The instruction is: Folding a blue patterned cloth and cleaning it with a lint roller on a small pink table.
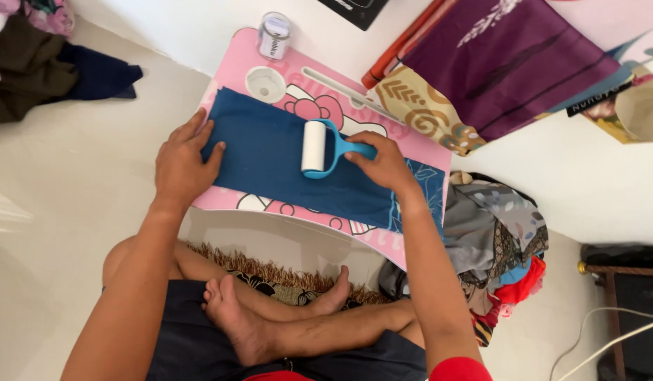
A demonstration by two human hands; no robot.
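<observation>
Left hand (180,161) flat and open, pressing dark blue cloth (270,159) on a pink lap table (235,67). Right hand (383,162) closed around blue lint roller (319,147), resting mid-cloth between both hands. Cloth looks clean; progress hard to judge. Heap of clothes (496,240) beside right forearm.

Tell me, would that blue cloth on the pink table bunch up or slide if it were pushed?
Probably floppy: the blue cloth lies flat and thin on the pink table, draping with it. It likely slides or wrinkles easily, since the left hand presses one end flat while the right hand holds the lint roller on it.
</observation>
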